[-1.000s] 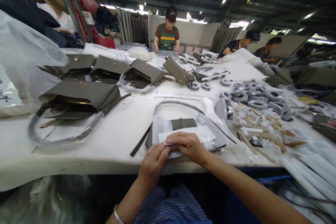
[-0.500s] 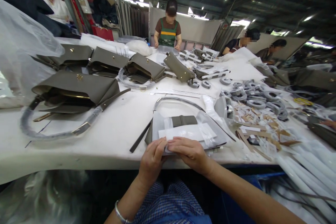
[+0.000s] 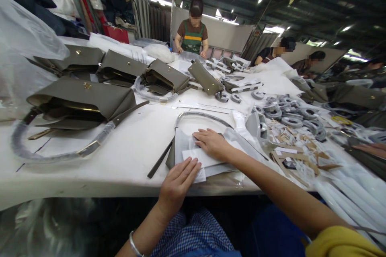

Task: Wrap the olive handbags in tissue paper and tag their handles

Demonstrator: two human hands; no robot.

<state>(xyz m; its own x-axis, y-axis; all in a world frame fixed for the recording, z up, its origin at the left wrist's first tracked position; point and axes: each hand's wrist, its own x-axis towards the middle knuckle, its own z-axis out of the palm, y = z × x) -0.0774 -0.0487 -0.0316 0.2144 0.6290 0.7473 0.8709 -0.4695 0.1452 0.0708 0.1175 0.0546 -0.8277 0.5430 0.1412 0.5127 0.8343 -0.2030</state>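
Close to the table's front edge lies a dark olive handbag (image 3: 170, 157), mostly covered by white tissue paper (image 3: 181, 141). Its plastic-wrapped handle (image 3: 205, 114) arches away behind it. My left hand (image 3: 178, 178) rests with fingers stretched on the near edge of a folded white sheet (image 3: 194, 154) on top. Farther back, my right hand (image 3: 212, 143) lies flat across the wrapping and hides the strap piece under it. A dark strap (image 3: 159, 161) sticks out at the bag's left.
An open olive handbag (image 3: 81, 98) stands at left, with several more behind it. Coiled wrapped handles (image 3: 291, 114) and paper scraps (image 3: 301, 144) are heaped at right. Across the white table (image 3: 144, 128) a person in a green apron (image 3: 193, 36) works; other people are farther right.
My right hand has moved forward from the near edge onto the middle of the wrapping, covering the strap piece. My left hand's fingers have straightened and now lie flat on the white sheet.
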